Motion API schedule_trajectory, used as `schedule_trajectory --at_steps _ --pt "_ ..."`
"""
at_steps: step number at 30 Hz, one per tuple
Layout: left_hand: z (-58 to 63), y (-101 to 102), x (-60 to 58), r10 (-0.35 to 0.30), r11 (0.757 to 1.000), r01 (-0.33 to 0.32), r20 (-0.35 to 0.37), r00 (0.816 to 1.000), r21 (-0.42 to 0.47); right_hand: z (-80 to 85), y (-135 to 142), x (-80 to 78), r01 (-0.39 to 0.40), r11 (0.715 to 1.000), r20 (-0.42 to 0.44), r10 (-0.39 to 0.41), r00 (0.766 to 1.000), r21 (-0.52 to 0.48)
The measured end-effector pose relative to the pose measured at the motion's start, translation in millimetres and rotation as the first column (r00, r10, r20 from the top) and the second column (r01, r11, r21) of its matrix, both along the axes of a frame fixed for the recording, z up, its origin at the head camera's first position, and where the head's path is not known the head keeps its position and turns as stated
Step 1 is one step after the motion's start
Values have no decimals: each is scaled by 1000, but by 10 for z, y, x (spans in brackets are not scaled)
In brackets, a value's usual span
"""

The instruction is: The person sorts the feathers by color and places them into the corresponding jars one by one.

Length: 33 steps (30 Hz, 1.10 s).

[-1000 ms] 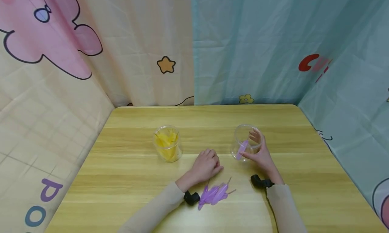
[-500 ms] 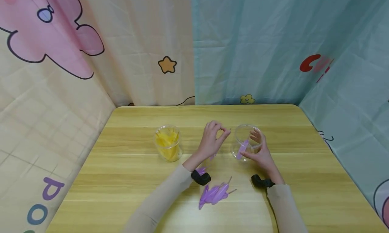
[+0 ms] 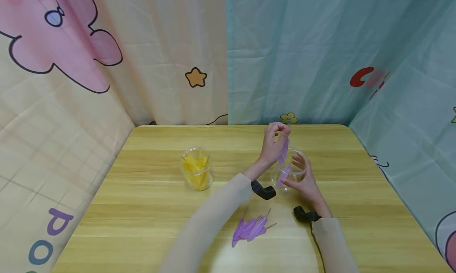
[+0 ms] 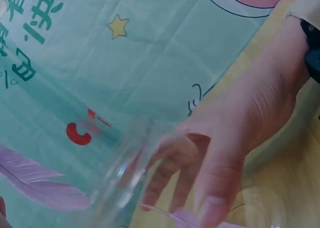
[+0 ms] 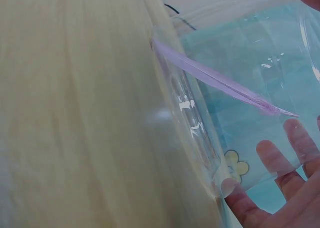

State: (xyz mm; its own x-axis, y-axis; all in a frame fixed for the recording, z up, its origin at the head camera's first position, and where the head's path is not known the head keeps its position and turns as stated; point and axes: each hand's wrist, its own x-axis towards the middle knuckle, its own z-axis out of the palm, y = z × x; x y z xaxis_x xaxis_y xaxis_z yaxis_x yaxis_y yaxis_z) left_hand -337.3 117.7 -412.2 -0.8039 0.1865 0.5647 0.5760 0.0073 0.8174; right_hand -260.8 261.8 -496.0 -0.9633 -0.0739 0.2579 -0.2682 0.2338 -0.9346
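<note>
Above the clear plastic cup [image 3: 297, 150] on the right, my left hand [image 3: 272, 145] pinches a purple feather [image 3: 284, 153] by its upper end; the vane hangs down at the cup's left rim. In the left wrist view this feather [image 4: 37, 180] is beside the cup wall. My right hand [image 3: 309, 182] grips the cup from its right side, thumb in front and fingers behind. Inside the cup one purple feather [image 5: 215, 81] leans against the wall. Several more purple feathers [image 3: 251, 228] lie in a loose pile on the table, nearer the person.
A second clear cup [image 3: 210, 171] on the left holds several yellow feathers [image 3: 196, 166]. Both stand on the wooden table [image 3: 142, 209]. Printed curtains [image 3: 285, 55] close off the back and sides. A black wrist camera [image 3: 263, 190] is strapped to the left wrist.
My left hand has risen from the table near the feather pile, moving right and away, and now holds a purple feather over the right cup. The right hand and its cup stay in place.
</note>
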Motion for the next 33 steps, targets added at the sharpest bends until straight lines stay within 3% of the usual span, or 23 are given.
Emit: schedule_trajectory --at_steps 4,8,11,16,19,22,24,27,29,31,33 --pt "-159 56 -24 -23 999 23 1 1000 -25 -6 -10 1 -4 1000 -12 4 1000 -1" --pt "-311 -58 7 -58 996 57 -11 998 -66 -25 -23 3 -6 1000 1 6 1000 -2" --pt "-389 -251 54 -66 993 64 -18 998 -104 -27 -27 -2 -8 1000 15 8 1000 -10" --pt "-512 -648 120 -6 983 6 -1 1000 -182 -18 -15 -14 -9 1000 8 9 1000 -16" --pt "-578 -880 183 18 951 -8 31 999 -308 -5 -2 -17 -6 1000 -3 6 1000 -10" --pt "-641 -1076 277 22 872 20 79 997 -489 18 8 -23 -9 1000 -8 9 1000 -5" --pt "-681 -1174 353 33 792 51 127 991 -609 28 13 -28 -6 1000 -10 6 1000 -7" --pt "-744 -1275 474 67 645 77 157 985 -761 36 16 -31 1 1000 -10 -2 1000 -9" --pt "-772 -1316 557 99 546 67 144 985 -835 35 13 -29 -3 1000 -9 3 1000 -16" --pt "-798 -1344 629 111 462 27 88 990 -886 30 4 -19 -8 1000 0 8 1000 -19" --pt "-803 -1360 691 115 407 -22 28 993 -913 20 -5 -10 -8 1000 8 8 1000 -21"
